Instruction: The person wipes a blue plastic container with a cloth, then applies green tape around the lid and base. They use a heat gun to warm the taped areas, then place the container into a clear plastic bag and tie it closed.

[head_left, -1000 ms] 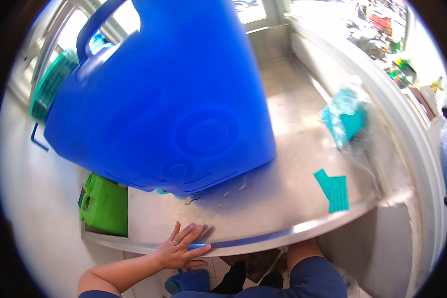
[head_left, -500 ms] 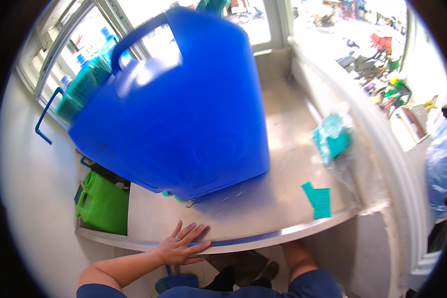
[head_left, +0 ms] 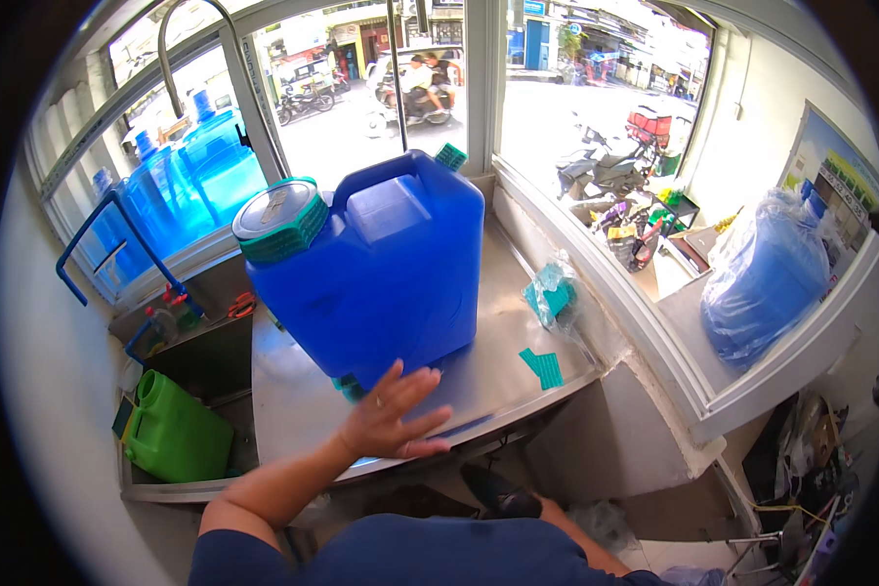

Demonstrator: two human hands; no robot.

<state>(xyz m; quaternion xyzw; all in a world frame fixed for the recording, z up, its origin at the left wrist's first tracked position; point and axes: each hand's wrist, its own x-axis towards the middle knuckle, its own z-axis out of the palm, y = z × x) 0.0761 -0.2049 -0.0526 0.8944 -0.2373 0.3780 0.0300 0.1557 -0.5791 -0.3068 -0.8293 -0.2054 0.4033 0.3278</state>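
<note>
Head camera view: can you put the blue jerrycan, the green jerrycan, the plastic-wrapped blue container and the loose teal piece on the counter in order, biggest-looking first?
1. Blue jerrycan
2. Plastic-wrapped blue container
3. Green jerrycan
4. Loose teal piece

That's picture size only; nearness to the camera may change real sizes.

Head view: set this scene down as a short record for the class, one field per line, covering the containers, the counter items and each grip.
Main container: blue jug, upright on the metal counter
Cap: wide, teal-rimmed, on the jug's left shoulder
Left grip: bare hand, open, fingers spread before the jug; contact unclear
Right grip: hidden; only a forearm shows
Counter, right: teal piece, clear plastic bag
Basin, left: green jug
</note>
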